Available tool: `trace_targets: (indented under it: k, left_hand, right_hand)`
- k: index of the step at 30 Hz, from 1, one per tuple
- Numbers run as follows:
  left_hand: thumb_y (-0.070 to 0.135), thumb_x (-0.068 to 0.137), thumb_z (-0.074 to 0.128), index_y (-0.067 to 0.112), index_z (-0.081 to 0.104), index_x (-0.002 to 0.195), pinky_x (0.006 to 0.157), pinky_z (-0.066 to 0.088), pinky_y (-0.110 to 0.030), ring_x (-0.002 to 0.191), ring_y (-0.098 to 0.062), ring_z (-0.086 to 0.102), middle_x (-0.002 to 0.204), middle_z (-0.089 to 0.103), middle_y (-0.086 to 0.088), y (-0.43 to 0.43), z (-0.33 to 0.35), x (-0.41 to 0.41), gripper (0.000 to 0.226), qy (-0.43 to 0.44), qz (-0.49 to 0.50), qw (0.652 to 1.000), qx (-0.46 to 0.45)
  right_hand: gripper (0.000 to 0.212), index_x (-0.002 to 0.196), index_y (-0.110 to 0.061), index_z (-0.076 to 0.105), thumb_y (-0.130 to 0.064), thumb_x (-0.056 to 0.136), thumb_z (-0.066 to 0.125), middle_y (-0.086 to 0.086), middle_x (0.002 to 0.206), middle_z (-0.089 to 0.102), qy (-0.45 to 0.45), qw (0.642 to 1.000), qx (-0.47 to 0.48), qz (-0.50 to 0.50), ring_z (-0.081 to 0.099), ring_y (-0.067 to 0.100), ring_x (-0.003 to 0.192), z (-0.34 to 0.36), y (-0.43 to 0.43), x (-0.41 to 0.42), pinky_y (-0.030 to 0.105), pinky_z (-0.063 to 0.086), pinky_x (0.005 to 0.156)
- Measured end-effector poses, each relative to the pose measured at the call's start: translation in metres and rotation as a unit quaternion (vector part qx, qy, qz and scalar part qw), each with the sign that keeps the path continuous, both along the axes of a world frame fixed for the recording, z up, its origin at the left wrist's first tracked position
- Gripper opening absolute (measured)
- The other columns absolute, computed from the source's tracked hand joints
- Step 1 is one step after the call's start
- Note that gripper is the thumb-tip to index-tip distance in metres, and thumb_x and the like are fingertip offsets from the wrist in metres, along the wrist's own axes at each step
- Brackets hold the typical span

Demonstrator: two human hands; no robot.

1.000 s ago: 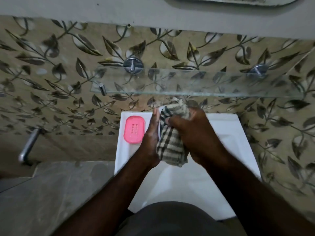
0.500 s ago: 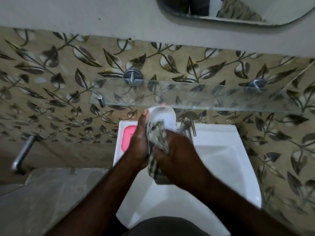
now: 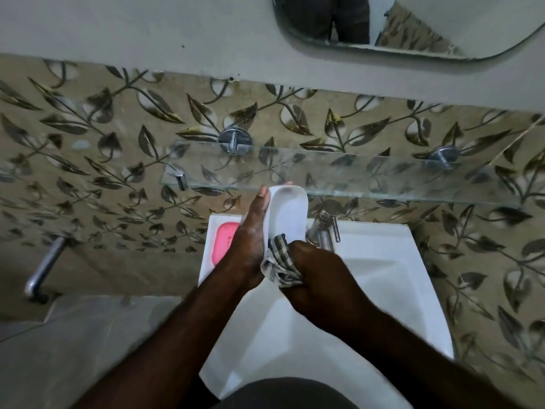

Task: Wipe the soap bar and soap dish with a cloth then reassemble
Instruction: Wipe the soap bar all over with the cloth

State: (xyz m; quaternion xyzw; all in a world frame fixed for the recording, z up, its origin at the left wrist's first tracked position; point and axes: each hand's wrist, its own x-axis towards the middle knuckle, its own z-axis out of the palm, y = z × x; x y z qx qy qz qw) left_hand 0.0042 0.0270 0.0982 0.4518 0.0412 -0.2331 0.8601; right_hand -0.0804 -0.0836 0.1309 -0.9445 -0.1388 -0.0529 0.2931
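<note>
A: Obs. Left hand [image 3: 250, 240] grips the white soap dish [image 3: 287, 212] by its left edge, at centre frame; dish stands tilted up, hollow side toward us. Right hand [image 3: 317, 274] is clenched on the checked cloth [image 3: 280, 262], which is pressed to the dish's lower end.

B: Step?

A: Judged: wiping the dish, mid-way. Only the lower part is touched by cloth; the upper part is bare.

B: And the pink piece?

A: A pink piece [image 3: 225, 243] lies on the sink [image 3: 383, 278] ledge, left of centre, partly hidden behind the left hand. Soap or dish insert, cannot tell.

B: Surroundings?

A: Tap [image 3: 324, 231] just right of the dish; glass shelf [image 3: 339, 178] above it; mirror [image 3: 413, 25] at upper right.

B: Next move?

A: Probably draw the cloth up the hollow, holding the dish firm. Then set the dish on the ledge and seat the pink piece in it.
</note>
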Motion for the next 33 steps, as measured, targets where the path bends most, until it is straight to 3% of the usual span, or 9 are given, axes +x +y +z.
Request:
trace_targets:
  k: [5, 7, 11, 17, 23, 27, 29, 31, 33]
  left_hand:
    - [0.056, 0.083, 0.053, 0.010, 0.069, 0.116, 0.086, 0.056, -0.041, 0.098, -0.030, 0.067, 0.111, 0.069, -0.022, -0.005, 0.008, -0.011, 0.059, -0.039, 0.006, 0.999, 0.004]
    - [0.064, 0.069, 0.061, 0.005, 0.056, 0.130, 0.091, 0.049, -0.049, 0.100, -0.037, 0.060, 0.120, 0.060, -0.030, -0.003, 0.010, -0.011, 0.085, -0.048, -0.001, 0.999, 0.012]
    - [0.067, 0.065, 0.062, 0.005, 0.057, 0.128, 0.079, 0.054, -0.041, 0.090, -0.034, 0.063, 0.114, 0.062, -0.028, 0.001, 0.011, -0.010, 0.089, -0.006, 0.023, 1.000, 0.015]
    - [0.070, 0.068, 0.065, 0.017, 0.066, 0.114, 0.099, 0.048, -0.052, 0.110, -0.034, 0.064, 0.122, 0.062, -0.025, 0.003, 0.009, -0.020, 0.071, -0.024, 0.026, 0.998, 0.060]
    - [0.068, 0.067, 0.067, -0.001, 0.059, 0.119, 0.089, 0.048, -0.059, 0.091, -0.038, 0.062, 0.109, 0.062, -0.031, 0.003, 0.022, -0.026, 0.087, -0.026, 0.061, 0.996, 0.051]
    - [0.067, 0.067, 0.068, 0.013, 0.068, 0.092, 0.091, 0.046, -0.063, 0.089, -0.033, 0.060, 0.100, 0.065, -0.022, 0.000, 0.026, -0.031, 0.060, -0.062, 0.078, 0.993, 0.058]
    - [0.054, 0.088, 0.054, 0.032, 0.071, 0.076, 0.082, 0.055, -0.037, 0.083, -0.014, 0.064, 0.082, 0.068, 0.002, 0.003, 0.027, -0.028, 0.031, -0.099, 0.083, 0.990, 0.059]
    - [0.048, 0.096, 0.044, 0.038, 0.071, 0.088, 0.080, 0.054, -0.019, 0.085, 0.006, 0.065, 0.083, 0.071, 0.023, 0.010, 0.035, -0.021, 0.030, -0.127, 0.063, 0.988, 0.066]
    - [0.061, 0.086, 0.052, 0.022, 0.069, 0.110, 0.081, 0.056, -0.039, 0.089, -0.020, 0.069, 0.098, 0.073, -0.003, 0.015, 0.046, -0.014, 0.048, -0.109, 0.043, 0.992, 0.056]
  right_hand:
    - [0.015, 0.061, -0.021, 0.053, -0.018, 0.075, 0.057, -0.009, 0.049, 0.054, 0.093, 0.953, 0.263, -0.114, 0.050, 0.005, 0.044, 0.002, 0.012, 0.000, 0.022, 0.043, 0.045]
    - [0.007, 0.068, -0.021, 0.055, -0.016, 0.072, 0.057, -0.005, 0.058, 0.060, 0.073, 0.966, 0.232, -0.085, 0.056, 0.015, 0.050, -0.004, 0.012, -0.011, 0.030, 0.050, 0.047]
    - [0.026, 0.092, -0.018, 0.071, -0.006, 0.069, 0.068, -0.003, 0.096, 0.071, -0.067, 0.981, -0.183, -0.020, 0.066, 0.026, 0.086, -0.019, -0.003, -0.010, 0.034, 0.053, 0.060]
    - [0.015, 0.065, -0.034, 0.056, -0.023, 0.075, 0.060, -0.010, 0.066, 0.062, 0.050, 0.973, 0.176, -0.143, 0.059, 0.003, 0.057, -0.013, 0.020, -0.014, 0.014, 0.043, 0.051]
    - [0.027, 0.089, -0.014, 0.072, -0.001, 0.066, 0.068, 0.000, 0.096, 0.071, -0.071, 0.988, -0.131, -0.038, 0.066, 0.028, 0.087, -0.015, -0.001, -0.022, 0.037, 0.054, 0.063]
    - [0.009, 0.061, -0.020, 0.055, -0.014, 0.068, 0.054, -0.005, 0.057, 0.058, 0.013, 0.985, 0.126, -0.115, 0.058, 0.016, 0.057, -0.001, 0.013, -0.020, 0.032, 0.045, 0.051]
    - [0.014, 0.063, -0.021, 0.052, -0.017, 0.074, 0.058, -0.004, 0.048, 0.056, 0.054, 0.959, 0.251, -0.122, 0.055, 0.010, 0.041, 0.004, 0.019, -0.022, 0.024, 0.042, 0.040]
    - [0.014, 0.068, -0.022, 0.057, -0.009, 0.074, 0.061, -0.004, 0.055, 0.059, -0.035, 0.978, 0.191, -0.076, 0.058, 0.014, 0.046, 0.011, 0.018, -0.024, 0.023, 0.041, 0.043]
    - [0.014, 0.079, -0.015, 0.069, -0.004, 0.071, 0.063, -0.002, 0.078, 0.068, -0.187, 0.982, -0.014, -0.032, 0.062, 0.023, 0.065, 0.014, 0.011, -0.022, 0.027, 0.046, 0.052]
